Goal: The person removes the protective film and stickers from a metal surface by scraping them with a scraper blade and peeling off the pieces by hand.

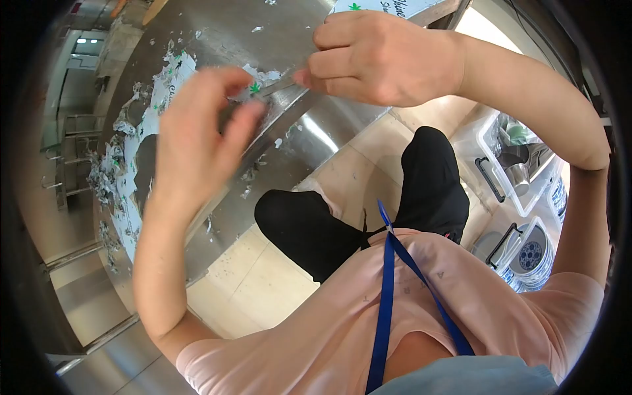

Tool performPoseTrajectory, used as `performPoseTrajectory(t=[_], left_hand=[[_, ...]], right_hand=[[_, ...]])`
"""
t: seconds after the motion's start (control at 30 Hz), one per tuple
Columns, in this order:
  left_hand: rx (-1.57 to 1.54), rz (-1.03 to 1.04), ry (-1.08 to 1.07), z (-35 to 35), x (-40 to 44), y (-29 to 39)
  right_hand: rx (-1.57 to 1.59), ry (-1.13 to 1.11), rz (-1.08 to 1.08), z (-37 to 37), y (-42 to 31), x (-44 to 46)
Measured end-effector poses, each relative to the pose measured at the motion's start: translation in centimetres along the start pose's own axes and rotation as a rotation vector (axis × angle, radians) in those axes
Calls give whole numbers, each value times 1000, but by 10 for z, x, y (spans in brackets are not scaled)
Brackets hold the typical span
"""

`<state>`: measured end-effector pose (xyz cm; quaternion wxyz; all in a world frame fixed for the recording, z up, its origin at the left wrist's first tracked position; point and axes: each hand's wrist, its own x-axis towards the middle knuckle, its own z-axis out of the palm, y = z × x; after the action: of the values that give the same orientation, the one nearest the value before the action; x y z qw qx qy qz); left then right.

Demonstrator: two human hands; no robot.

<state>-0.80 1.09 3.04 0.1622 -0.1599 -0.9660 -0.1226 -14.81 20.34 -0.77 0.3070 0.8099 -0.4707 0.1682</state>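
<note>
My right hand (388,62) is closed, its fingers curled over the metal table's edge, near the end of a thin strip whose nature is unclear. Blurred by motion, my left hand (204,125) is at the left with thumb and fingers apart. Between the two hands, a scrap of white film with a green leaf print (255,87) lies close to the left fingertips. Torn printed sheeting (172,80) and shredded bits are stuck on the metal table (210,33).
Clear plastic bins (520,164) stand on the tiled floor at the right, with metal cups and blue-patterned bowls (532,255). My knees are below the table edge. A blue lanyard (384,309) hangs on my chest. Metal racks are at the far left.
</note>
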Motion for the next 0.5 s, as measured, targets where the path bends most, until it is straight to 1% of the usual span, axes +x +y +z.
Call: performPoseTrajectory(t=[0.07,0.1,0.17,0.27,0.37,0.5], left_hand=[[23,-14,-32,9,-9,11],[43,17,1,11,-9,9],[80,77,66,16,-9,5],[-13,109,114,22,-7,3],[-21,171,149,28,1,5],[-21,171,110,28,9,1]], right_hand=[[13,36,20,8,-1,-1],[20,53,31,13,-2,-1],[-102,36,109,16,-14,0],[-219,-53,181,6,-39,1],[-174,-41,189,4,-41,-1],[-166,-24,196,4,-37,-4]])
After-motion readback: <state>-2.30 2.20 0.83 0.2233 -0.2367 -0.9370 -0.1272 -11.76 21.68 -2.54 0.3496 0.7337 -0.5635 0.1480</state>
